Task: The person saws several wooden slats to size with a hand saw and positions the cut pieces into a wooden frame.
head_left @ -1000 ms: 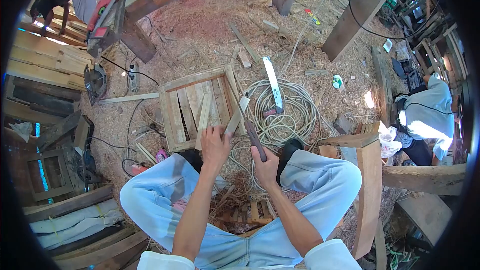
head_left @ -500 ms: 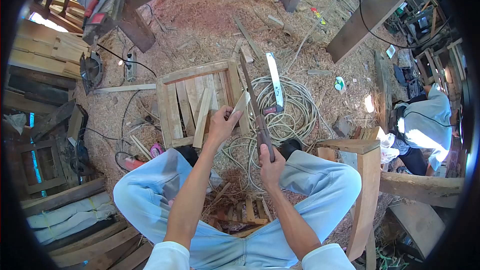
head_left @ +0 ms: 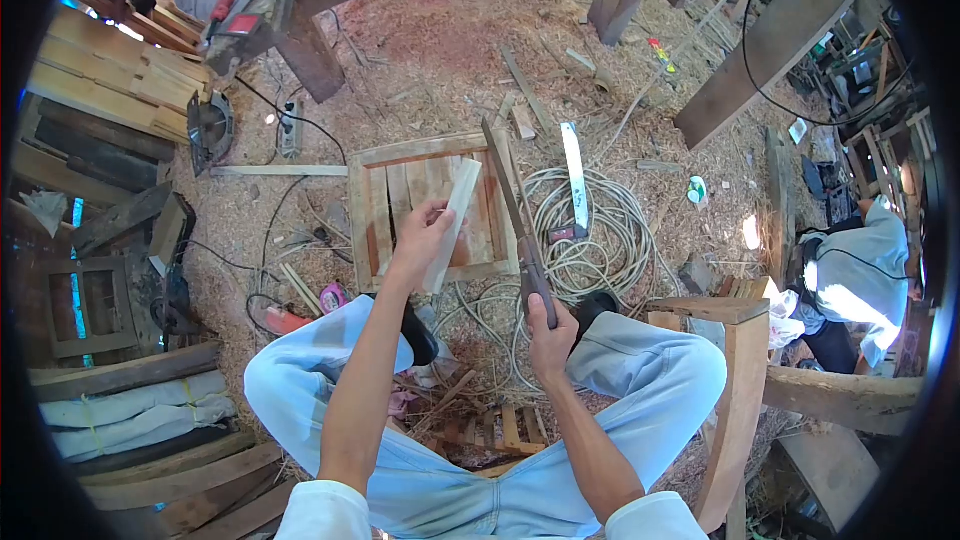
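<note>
My left hand is closed around a thin, pale wood strip held at a slant. Gripped by its dark handle in my right hand is a machete, with the long dark blade pointing up and forward. The strip and the blade are apart, side by side. Beneath them on the ground lies a square slatted wood panel, partly covered by my left hand and the strip.
Right of the panel, a handsaw lies over a coil of pale hose or cable. A circular saw and power strip are at left. A timber stand is beside my right knee. A co-worker crouches at right.
The view has shifted, so the surroundings sit farther right and lower. My left hand has drawn the strip away from the blade and turned it more upright. Both hands keep their holds.
</note>
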Tool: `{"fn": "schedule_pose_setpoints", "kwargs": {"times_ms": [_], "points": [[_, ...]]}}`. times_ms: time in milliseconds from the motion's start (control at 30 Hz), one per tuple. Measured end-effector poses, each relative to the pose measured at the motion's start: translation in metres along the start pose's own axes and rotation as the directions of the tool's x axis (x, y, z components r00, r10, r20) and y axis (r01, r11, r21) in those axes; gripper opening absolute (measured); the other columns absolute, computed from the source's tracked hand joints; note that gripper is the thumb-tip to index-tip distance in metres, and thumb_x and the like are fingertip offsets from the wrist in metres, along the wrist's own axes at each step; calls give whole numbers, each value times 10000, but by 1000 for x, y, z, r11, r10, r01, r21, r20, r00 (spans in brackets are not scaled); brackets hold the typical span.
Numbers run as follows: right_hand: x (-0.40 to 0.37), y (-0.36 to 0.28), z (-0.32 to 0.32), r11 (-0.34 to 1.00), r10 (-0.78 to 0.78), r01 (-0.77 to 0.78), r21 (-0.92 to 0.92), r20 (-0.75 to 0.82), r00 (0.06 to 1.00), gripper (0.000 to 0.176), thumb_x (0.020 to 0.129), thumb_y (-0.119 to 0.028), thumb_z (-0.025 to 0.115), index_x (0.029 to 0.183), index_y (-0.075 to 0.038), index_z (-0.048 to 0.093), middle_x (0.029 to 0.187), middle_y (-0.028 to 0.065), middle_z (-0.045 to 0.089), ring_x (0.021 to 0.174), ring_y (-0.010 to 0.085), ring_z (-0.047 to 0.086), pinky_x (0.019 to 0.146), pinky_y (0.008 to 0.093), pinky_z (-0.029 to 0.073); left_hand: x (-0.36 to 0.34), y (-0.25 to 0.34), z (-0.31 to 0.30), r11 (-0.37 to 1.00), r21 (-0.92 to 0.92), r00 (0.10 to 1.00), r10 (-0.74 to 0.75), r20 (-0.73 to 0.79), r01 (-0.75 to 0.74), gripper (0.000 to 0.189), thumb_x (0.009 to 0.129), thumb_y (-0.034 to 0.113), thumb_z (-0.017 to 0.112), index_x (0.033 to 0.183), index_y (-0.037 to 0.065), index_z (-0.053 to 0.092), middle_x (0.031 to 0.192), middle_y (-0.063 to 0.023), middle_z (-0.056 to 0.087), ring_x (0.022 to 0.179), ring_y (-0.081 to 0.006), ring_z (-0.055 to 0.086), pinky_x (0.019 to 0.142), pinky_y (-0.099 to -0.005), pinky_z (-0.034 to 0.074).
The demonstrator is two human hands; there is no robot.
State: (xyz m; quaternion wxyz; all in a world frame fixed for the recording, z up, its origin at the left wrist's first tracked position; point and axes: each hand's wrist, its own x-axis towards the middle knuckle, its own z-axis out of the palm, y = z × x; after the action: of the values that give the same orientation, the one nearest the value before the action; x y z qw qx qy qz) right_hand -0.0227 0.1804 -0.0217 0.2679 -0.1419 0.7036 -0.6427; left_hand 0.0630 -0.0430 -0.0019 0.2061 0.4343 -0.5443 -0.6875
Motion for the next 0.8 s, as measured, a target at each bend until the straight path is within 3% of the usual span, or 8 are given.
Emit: {"fn": "schedule_pose_setpoints", "kwargs": {"times_ms": [267, 333, 400, 500, 533, 600, 767, 800], "points": [[-5, -2, 3, 999, 8, -7, -43, 27, 1000, 363, 925, -240, 645, 661, -14, 540, 577, -66, 371, 548, 46, 313, 478, 261, 246, -4, -11, -4, 987, -142, 995, -87, -51, 79, 342, 951, 168, 587, 1236, -8, 521, 1078, -114, 620, 958, -178, 610, 763, -330, 527], [-4, -8, -3, 999, 3, -2, -42, 27, 1000, 350, 936, -279, 632, 699, -34, 556, 592, -39, 472, 527, 40, 397, 472, 226, 290, -2, -17, 15, 982, -134, 991, -129, 37, 132, 370, 932, 186, 622, 1240, 5, 525, 1154, -118, 593, 1048, -188, 576, 780, -347, 525], [-5, -12, -8, 1000, 15, -15, -10, -3, 1000, 350, 937, -283, 629, 703, -33, 559, 596, -36, 478, 529, 41, 400, 474, 226, 296, -1, -28, 36, 987, -111, 993, -119, 12, 120, 332, 922, 172, 633, 1191, -8, 562, 1112, -121, 631, 988, -195, 611, 789, -341, 526], [-8, -17, -13, 998, 21, -18, 52, -44, 999, 350, 940, -290, 625, 710, -33, 563, 598, -32, 487, 532, 43, 406, 476, 227, 304, 3, -48, 66, 1000, 17, 999, 9, -38, -9, 233, 878, 130, 667, 1042, -34, 636, 887, -124, 695, 790, -184, 662, 713, -331, 532], [-8, -17, -15, 997, 11, -6, 81, -58, 998, 351, 940, -294, 623, 713, -34, 564, 597, -30, 490, 531, 44, 408, 476, 228, 306, 3, -47, 73, 1000, 15, 999, 7, -35, -6, 233, 878, 130, 667, 1042, -34, 636, 887, -124, 695, 790, -184, 662, 713, -331, 532], [-9, -16, -19, 999, 22, -19, 34, -77, 997, 354, 941, -295, 622, 711, -33, 562, 593, -28, 490, 529, 45, 409, 477, 228, 307, -4, -39, 83, 935, 355, 998, 35, -58, -13, 305, 864, 166, 688, 1076, -43, 621, 917, -130, 691, 853, -214, 665, 754, -342, 521], [-8, -9, -20, 999, 34, -32, 20, -117, 993, 341, 939, -251, 634, 708, -8, 569, 607, -73, 417, 552, 31, 331, 476, 246, 255, 2, -39, 85, 861, 504, 988, 130, -78, -73, 322, 829, 173, 706, 1058, -32, 610, 937, -157, 681, 844, -249, 668, 764, -349, 523], [-8, -9, -19, 999, 38, -38, 4, -113, 993, 355, 936, -255, 639, 695, -8, 558, 598, -75, 403, 547, 33, 323, 472, 249, 250, 1, -40, 85, 831, 535, 964, 243, -104, -152, 310, 820, 141, 707, 1056, -25, 594, 927, -159, 666, 842, -260, 659, 765, -361, 518]]}}
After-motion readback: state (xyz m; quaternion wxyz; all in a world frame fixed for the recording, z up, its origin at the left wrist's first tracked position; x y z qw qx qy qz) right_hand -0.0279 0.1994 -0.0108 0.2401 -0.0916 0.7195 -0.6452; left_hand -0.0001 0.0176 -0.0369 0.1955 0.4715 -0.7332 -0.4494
